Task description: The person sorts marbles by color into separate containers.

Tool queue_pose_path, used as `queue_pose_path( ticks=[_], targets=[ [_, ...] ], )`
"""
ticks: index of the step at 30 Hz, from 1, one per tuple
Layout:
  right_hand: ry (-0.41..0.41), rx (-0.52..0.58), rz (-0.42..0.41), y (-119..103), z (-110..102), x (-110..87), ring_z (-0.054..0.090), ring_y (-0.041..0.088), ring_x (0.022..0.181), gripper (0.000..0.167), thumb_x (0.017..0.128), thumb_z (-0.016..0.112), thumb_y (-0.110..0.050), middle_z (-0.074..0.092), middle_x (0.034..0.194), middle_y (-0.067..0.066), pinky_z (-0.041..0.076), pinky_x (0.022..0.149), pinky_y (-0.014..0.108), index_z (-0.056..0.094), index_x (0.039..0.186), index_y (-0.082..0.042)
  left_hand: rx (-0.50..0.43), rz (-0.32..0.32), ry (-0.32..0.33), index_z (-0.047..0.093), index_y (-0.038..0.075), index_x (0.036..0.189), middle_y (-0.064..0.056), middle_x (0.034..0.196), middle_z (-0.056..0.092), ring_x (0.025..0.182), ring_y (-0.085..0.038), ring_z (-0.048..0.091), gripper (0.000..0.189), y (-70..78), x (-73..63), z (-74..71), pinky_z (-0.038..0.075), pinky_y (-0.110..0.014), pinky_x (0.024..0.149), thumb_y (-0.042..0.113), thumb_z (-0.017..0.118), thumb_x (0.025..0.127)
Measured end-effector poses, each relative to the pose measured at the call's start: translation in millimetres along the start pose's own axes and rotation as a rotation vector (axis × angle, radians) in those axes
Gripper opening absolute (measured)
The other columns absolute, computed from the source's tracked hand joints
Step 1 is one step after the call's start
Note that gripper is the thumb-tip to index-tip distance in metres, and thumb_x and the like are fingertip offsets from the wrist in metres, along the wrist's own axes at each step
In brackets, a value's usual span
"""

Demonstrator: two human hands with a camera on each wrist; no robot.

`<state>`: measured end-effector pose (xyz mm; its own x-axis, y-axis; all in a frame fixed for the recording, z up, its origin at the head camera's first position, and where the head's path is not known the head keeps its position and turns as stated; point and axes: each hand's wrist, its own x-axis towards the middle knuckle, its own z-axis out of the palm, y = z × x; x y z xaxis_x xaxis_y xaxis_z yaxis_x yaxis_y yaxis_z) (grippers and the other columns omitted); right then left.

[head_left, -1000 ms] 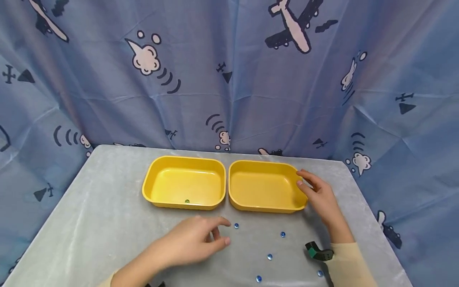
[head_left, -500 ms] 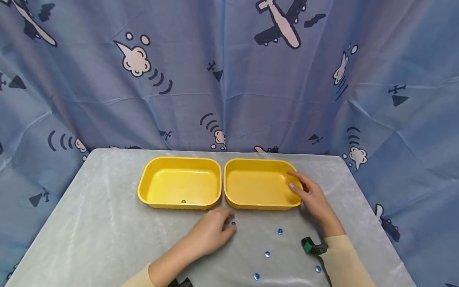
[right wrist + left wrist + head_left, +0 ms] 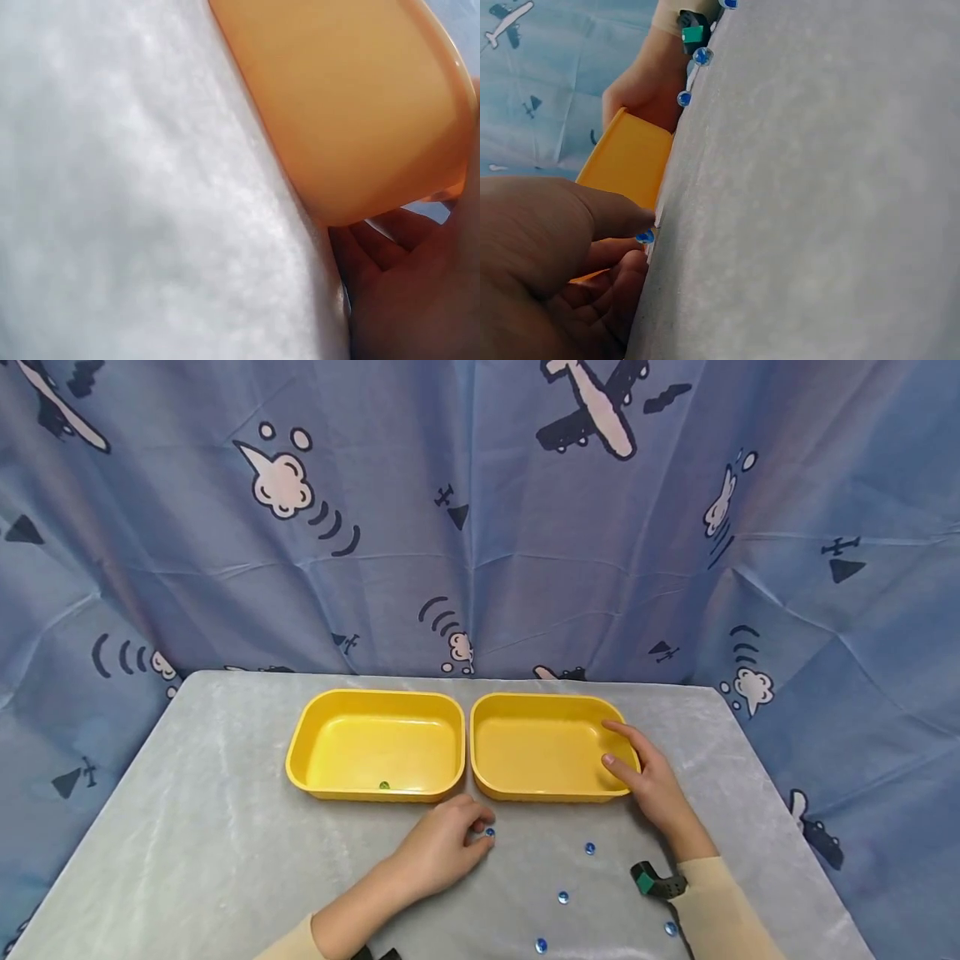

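Observation:
My left hand [image 3: 442, 847] is low over the table in front of the two yellow trays. Its thumb and index finger pinch a small blue marble [image 3: 645, 236] from either side, at the tabletop. My right hand [image 3: 660, 785] grips the right end of the right yellow tray [image 3: 551, 795], thumb over the rim and other fingers around the outside. In the right wrist view, fingers show behind the curved tray wall [image 3: 352, 112]. The left yellow tray [image 3: 375, 695] stands alongside and holds one small green marble [image 3: 384, 785] near its front wall.
Several more blue marbles lie on the grey table [image 3: 202, 827], one at the right middle [image 3: 590, 848] and one near my right sleeve [image 3: 671, 929]. A blue curtain [image 3: 390, 527] with planes hangs behind the table's back edge. Each wrist carries a dark strapped device.
My left hand has moved right and its fingers have closed in on the nearest blue marble. My right hand stays at the tray's right end, its thumb now farther over the rim.

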<state>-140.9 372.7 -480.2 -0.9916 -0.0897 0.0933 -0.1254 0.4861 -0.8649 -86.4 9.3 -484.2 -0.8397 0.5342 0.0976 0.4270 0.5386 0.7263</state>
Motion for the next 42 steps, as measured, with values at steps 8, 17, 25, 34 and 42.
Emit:
queue_pose_path(
  ticks=[8,17,25,34,42],
  targets=[
    [0.034,-0.026,-0.036,2.6,5.0,-1.1,0.035,0.044,0.157,0.057,0.107,0.068,-0.022,0.046,0.168,0.017,0.022,0.125,0.074,0.052,0.161,-0.011,0.023,0.034,0.032,0.08,0.011,0.11,0.009,0.097,0.064,0.086,-0.001,0.059,0.012,-3.4,-0.8,2.3,0.054,-0.022,0.075,0.011,0.084,0.098],
    [0.043,-0.033,-0.043,7.6,7.4,-3.9,0.039,0.042,0.154,0.055,0.108,0.066,-0.022,0.049,0.165,0.018,0.024,0.125,0.073,0.053,0.159,-0.008,0.028,0.056,0.046,0.079,0.013,0.104,0.009,0.095,0.064,0.083,-0.001,0.058,0.008,-5.7,-2.4,5.7,0.053,-0.021,0.073,0.011,0.084,0.097],
    [0.045,-0.034,-0.053,9.2,6.4,-2.7,0.039,0.041,0.154,0.053,0.109,0.065,-0.023,0.05,0.164,0.017,0.023,0.126,0.072,0.054,0.159,-0.01,0.027,0.052,0.03,0.078,0.014,0.102,0.009,0.094,0.062,0.081,-0.002,0.056,0.006,-6.1,-1.4,4.4,0.052,-0.022,0.072,0.013,0.083,0.098],
    [0.035,-0.033,-0.063,9.6,6.2,1.7,0.039,0.043,0.154,0.052,0.109,0.065,-0.023,0.05,0.164,0.018,0.022,0.125,0.075,0.055,0.158,-0.01,-0.031,0.03,-0.028,0.077,0.013,0.104,0.007,0.095,0.062,0.079,-0.003,0.056,0.006,0.1,-3.8,-3.9,0.051,-0.022,0.069,0.014,0.082,0.1],
    [0.041,-0.039,-0.05,9.3,5.7,0.2,0.039,0.045,0.154,0.051,0.109,0.065,-0.022,0.05,0.163,0.02,0.022,0.124,0.076,0.055,0.158,-0.01,-0.03,0.068,-0.038,0.077,0.016,0.109,0.007,0.099,0.065,0.08,-0.003,0.056,0.008,10.8,-5.3,-9.1,0.051,-0.021,0.07,0.017,0.08,0.102]
  ],
)
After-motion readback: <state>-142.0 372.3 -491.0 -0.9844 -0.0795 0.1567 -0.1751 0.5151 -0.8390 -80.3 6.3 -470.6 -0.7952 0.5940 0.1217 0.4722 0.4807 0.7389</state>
